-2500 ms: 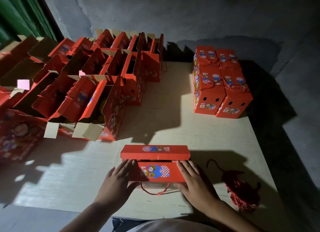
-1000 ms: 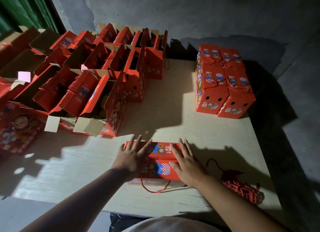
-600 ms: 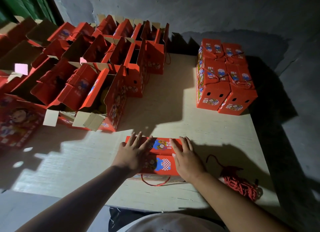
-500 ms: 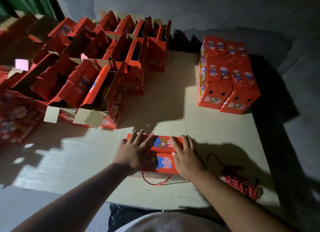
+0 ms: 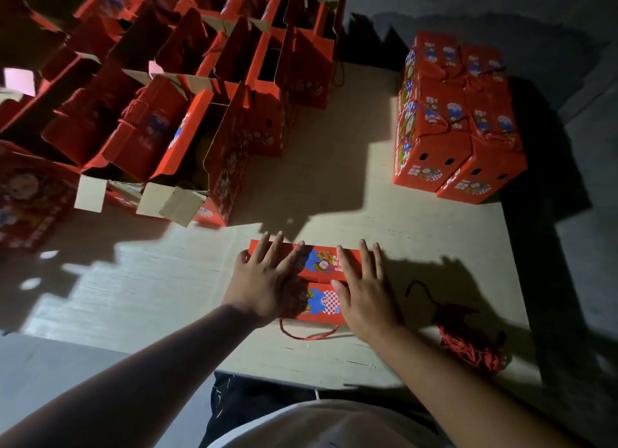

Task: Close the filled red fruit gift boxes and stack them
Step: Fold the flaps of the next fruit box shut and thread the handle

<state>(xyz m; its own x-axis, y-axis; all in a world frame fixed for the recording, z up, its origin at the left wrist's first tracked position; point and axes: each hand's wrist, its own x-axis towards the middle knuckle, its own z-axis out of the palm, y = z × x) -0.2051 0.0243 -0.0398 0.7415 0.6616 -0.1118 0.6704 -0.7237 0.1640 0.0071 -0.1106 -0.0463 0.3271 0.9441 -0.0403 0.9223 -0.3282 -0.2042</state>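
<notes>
Both hands lie flat, palms down, on the lid flaps of a red fruit gift box [image 5: 322, 282] at the near middle of the table. The left hand [image 5: 264, 280] covers the left part of the lid, fingers straight and spread, fingertips reaching the far edge. The right hand [image 5: 363, 290] covers the right part, fingers straight and close together, thumb lying along the seam between the two flaps. Neither hand curls round anything; each presses with extended fingers. Both forearms are bare and extend forward from the lower edge of the view.

The box shows two red flaps meeting at a horizontal seam, each printed with a cartoon figure in blue and a red-and-white chequered patch. A red cord handle [image 5: 309, 333] loops out from its near side onto the table.

A tangle of red cord [image 5: 470, 342] lies on the table to the right of the box. At the far right stands a block of closed red boxes [image 5: 458, 120], stacked and packed touching, with round holes in their end faces. At the far left stand many open red boxes [image 5: 187, 89], flaps upright, brown inner card exposed.

The table [image 5: 160, 280] is pale wood-grain board, lit from above with hard shadows. Beyond it are a grey wall and grey floor, mostly dark.
</notes>
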